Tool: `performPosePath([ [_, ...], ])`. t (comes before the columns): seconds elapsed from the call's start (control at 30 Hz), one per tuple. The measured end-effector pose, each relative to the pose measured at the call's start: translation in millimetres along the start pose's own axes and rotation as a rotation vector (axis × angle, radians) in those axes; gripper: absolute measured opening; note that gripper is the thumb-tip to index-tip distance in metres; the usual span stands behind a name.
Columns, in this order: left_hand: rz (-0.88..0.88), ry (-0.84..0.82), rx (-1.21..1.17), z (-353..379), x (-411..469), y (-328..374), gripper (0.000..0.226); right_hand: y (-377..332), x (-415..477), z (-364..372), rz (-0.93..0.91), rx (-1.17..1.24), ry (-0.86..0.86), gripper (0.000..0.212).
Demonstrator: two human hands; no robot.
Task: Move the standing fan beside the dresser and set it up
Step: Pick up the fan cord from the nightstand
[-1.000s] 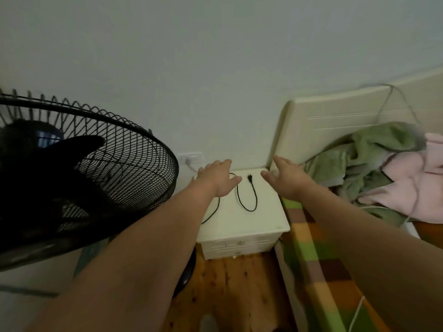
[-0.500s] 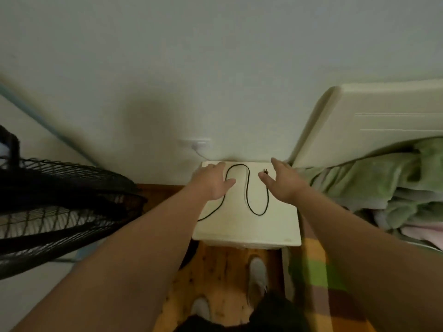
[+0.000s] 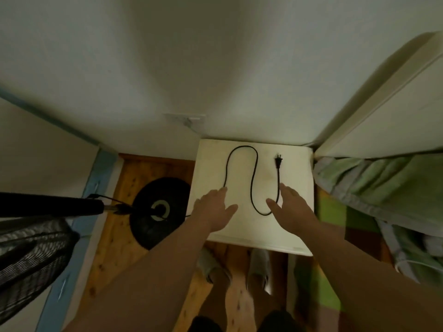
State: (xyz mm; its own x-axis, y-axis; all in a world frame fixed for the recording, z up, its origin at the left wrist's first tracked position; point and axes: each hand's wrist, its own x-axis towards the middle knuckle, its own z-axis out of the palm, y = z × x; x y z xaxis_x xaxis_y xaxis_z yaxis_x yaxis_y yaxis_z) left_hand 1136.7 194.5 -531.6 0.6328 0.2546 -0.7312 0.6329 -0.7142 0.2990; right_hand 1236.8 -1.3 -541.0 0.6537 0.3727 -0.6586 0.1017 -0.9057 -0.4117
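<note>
Both hands, left [image 3: 212, 210] and right [image 3: 291, 207], hover flat-fingered and empty over the dresser [image 3: 294, 185], flanking the fan's snaking cord [image 3: 253, 180] (plug [image 3: 278, 161] lies loose, presumably awaiting the socket [image 3: 185, 119]).

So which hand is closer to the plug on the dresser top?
Right. The right hand lies just short of the plug, beside its cord; the left hand sits farther off, across the cord's loops.
</note>
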Motion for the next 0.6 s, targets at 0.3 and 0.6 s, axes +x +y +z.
performPosePath([
  [0.3, -0.029, 0.021, -0.122, 39, 73, -7, 0.078, 24, 58, 33, 0.024, 0.026, -0.009, 0.070],
  [0.6, -0.062, 0.189, -0.213, 65, 138, 0, 0.096, 39, 104, 59, 0.067, 0.047, 0.117, 0.073],
])
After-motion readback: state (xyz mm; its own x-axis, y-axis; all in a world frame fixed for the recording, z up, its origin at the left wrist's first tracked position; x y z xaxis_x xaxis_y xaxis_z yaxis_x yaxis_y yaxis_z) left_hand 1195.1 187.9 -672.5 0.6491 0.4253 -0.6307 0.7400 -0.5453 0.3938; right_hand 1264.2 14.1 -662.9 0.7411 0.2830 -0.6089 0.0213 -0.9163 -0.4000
